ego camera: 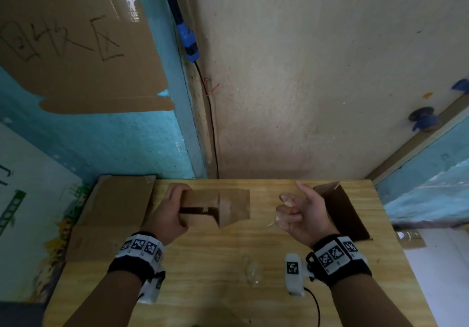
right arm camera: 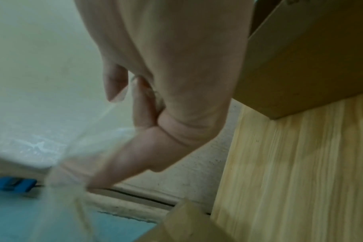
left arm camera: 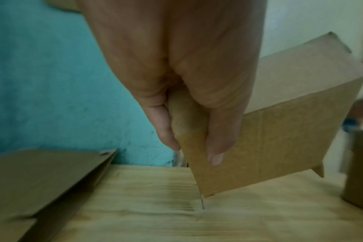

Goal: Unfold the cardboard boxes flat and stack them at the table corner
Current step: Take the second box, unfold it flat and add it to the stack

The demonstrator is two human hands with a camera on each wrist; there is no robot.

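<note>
Gripping one end of a small cardboard box [ego camera: 218, 206], the left hand [ego camera: 168, 212] is curling its fingers over the far side while the thumb [left arm camera: 215, 139] is pressing flat against the near panel, as the left wrist view is showing. The box is being held tilted above the wooden counter [ego camera: 228, 263], with only its lowest corner seeming to touch the wood; one end is gaping open, with its flaps loose. The right hand [ego camera: 302, 215] is hovering just to the right of that box, apart from it, palm turned inward, thumb sticking up and fingers curled around a crumpled strip of clear tape [ego camera: 285, 210]; in the right wrist view the strip [right arm camera: 89, 142] is trailing blurred from the fingers, so exactly how it is being pinched is hard to tell. A flattened cardboard sheet [ego camera: 111, 215] is lying at the far left corner of the counter, hanging partly over the left edge. A second, still-standing open box [ego camera: 342, 210] is sitting at the far right of the counter, just behind the right hand. Another wad of clear tape [ego camera: 250, 271] is lying on the wood between the two forearms. A cardboard sign [ego camera: 78, 47] with handwriting is hanging on the blue wall above.
</note>
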